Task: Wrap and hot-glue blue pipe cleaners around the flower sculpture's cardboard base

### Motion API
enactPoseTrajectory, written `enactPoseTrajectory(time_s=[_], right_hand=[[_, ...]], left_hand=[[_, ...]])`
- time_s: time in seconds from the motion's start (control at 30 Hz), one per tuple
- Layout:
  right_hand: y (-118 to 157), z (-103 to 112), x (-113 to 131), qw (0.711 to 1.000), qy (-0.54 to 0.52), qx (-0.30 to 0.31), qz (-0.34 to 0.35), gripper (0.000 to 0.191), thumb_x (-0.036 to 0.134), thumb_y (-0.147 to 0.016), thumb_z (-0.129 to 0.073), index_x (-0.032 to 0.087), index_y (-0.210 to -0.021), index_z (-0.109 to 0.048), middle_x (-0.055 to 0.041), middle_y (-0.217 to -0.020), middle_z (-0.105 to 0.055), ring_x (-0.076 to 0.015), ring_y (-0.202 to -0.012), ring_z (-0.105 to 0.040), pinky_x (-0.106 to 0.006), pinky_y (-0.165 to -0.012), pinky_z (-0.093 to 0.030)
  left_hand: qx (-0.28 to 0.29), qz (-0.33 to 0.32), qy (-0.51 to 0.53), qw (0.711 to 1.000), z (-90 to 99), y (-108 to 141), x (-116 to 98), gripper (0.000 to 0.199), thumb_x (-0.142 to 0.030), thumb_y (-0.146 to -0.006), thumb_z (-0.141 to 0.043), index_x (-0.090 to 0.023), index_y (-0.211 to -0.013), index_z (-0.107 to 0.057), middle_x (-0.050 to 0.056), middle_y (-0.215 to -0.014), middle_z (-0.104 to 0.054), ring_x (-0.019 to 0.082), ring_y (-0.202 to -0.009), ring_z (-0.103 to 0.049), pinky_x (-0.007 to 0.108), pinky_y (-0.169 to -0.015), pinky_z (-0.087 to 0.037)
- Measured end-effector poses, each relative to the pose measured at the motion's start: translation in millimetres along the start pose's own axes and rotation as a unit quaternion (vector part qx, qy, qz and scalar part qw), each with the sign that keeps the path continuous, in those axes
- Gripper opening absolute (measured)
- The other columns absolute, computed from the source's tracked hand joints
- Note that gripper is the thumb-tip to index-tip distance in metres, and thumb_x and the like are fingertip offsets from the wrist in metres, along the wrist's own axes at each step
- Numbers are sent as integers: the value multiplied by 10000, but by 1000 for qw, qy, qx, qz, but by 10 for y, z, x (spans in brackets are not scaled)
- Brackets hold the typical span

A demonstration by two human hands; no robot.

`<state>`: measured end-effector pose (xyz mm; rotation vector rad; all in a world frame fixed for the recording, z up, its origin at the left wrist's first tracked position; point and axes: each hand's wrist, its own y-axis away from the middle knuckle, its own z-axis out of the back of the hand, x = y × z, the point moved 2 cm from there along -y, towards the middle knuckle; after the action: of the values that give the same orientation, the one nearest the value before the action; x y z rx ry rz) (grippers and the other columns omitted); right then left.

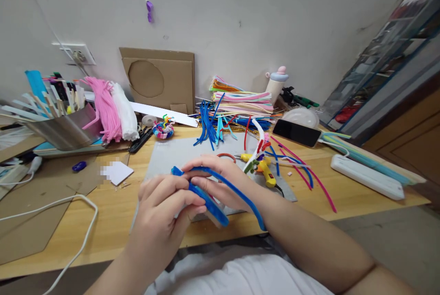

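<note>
Both hands meet over the front of the table. My left hand point(156, 208) grips a flat piece covered in blue pipe cleaner point(217, 211), with a pale edge showing on its lower side. My right hand point(228, 173) is closed at the far end of that piece, pinching a loose blue pipe cleaner point(245, 197). This pipe cleaner arches back over the right hand and hangs by the wrist. Fingers hide much of the piece. Behind the right hand lies a yellow glue gun point(267, 171) among cut pipe cleaners.
A grey mat point(165, 153) lies under the hands. Blue pipe cleaners point(206, 123) and stacked bundles point(244, 102) stand behind it. On the right are a phone point(297, 133) and a white power strip point(367, 177). A metal container point(65, 130) holds sticks at left; a white cable point(90, 226) crosses nearby.
</note>
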<state>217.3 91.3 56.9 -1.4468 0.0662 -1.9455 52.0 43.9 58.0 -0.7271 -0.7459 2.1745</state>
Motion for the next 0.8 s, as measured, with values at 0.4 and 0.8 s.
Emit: enactPoseTrajectory(time_s=[0.4,0.8], right_hand=[[35,-70,-62,986,-143,32,-85,187,228,-943,-544,177,-1117,-589,-148,-1125,-768,-229,-1073,-734,-393,-948,-558],[55,-60,-76,985,-147,23,-83,205,258,-942,-572,177,-1130,-592,-146,-1106,-766,-234,-1044,-738,-411,-951,-562]], left_hand=[[-191,208,99,954,104,256,320,257,-288,-995,-460,-216,-751,-498,-19,-764,-502,138,-721,-501,321,-655,-389],[-309,193,94,926,-134,364,198,370,-151,-854,-663,-263,-1183,-534,22,-962,-618,164,-809,-633,332,-705,-508]])
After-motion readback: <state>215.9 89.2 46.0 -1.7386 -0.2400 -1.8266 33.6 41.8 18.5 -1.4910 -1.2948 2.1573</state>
